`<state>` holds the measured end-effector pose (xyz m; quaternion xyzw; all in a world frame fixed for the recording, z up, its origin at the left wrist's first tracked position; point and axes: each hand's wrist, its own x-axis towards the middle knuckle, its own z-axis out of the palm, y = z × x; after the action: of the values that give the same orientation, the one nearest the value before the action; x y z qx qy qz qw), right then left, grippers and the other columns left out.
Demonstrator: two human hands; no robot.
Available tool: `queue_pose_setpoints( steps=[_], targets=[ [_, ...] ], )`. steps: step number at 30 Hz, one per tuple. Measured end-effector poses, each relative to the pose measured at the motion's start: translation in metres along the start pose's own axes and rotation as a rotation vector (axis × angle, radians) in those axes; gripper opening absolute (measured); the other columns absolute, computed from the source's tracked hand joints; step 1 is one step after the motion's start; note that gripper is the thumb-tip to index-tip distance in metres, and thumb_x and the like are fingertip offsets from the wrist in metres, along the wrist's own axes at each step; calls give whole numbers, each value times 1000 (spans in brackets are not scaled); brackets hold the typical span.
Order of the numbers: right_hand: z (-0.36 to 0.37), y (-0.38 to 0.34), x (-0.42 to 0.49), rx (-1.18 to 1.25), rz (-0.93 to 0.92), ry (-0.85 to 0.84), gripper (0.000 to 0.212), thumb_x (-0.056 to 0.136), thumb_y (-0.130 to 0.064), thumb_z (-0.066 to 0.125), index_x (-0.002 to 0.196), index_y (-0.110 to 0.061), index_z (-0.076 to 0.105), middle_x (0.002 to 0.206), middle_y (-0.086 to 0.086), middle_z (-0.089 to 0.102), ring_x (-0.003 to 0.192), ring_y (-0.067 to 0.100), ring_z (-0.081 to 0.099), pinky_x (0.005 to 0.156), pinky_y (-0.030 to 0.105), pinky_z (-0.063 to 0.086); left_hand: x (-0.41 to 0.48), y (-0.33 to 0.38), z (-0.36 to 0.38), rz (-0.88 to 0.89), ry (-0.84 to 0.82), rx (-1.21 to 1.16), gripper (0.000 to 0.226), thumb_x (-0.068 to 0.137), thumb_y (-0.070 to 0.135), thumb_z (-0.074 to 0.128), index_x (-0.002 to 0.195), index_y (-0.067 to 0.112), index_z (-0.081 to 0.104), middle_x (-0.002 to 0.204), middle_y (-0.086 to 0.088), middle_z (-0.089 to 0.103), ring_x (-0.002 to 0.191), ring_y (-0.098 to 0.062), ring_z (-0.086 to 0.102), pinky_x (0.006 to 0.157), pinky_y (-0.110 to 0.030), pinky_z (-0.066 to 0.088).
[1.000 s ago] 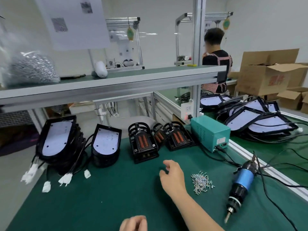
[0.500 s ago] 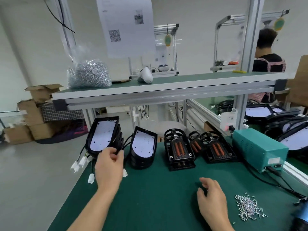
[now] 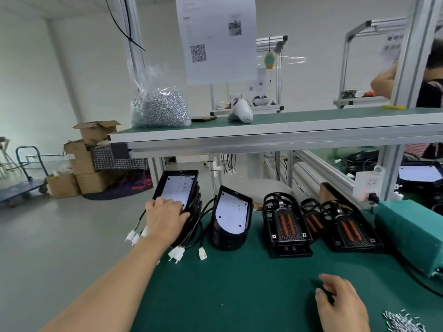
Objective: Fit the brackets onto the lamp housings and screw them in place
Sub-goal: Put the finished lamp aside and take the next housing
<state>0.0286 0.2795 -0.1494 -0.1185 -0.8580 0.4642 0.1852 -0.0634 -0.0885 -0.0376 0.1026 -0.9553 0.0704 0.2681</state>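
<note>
Head view: left hand (image 3: 165,216) grip pinches the lower end of the top black lamp housing with a white panel (image 3: 178,188), which leans in a stack at the far-left edge of the green tabletop (image 3: 239,283). Right hand (image 3: 340,305) grip is loose, holding nothing, near the small silver screws (image 3: 402,319). Risks: black leads with white plugs (image 3: 176,254) look tangled under the stack, so a lift could drag neighbouring housings off the edge or topple them. Black ribbed brackets (image 3: 285,226) sit well apart, to the right.
</note>
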Motion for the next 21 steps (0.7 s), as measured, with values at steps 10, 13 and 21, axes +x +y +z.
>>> queue_pose_setpoints(
  steps=[10,13,21],
  targets=[
    [4,3,2,-9,-27,12,27,82,1,72,106,-13,71,102,4,63,97,22,62,91,42,50,16,8,6,-3,33,28,55,88,66,54,113,17,52,114,-2,59,103,-24,52,88,-37,39],
    [7,7,4,-13,-44,21,29,79,3,74,103,-12,73,98,4,64,92,21,62,88,39,49,33,24,10,-4,9,73,65,87,68,53,123,14,51,123,-6,59,111,-26,53,90,-38,42],
    [14,19,15,-31,-74,59,31,69,16,77,96,1,76,90,14,65,87,36,66,80,3,43,62,40,22,-66,-118,126,32,97,32,58,122,13,55,113,-7,67,97,-24,67,64,-31,42]
  ],
)
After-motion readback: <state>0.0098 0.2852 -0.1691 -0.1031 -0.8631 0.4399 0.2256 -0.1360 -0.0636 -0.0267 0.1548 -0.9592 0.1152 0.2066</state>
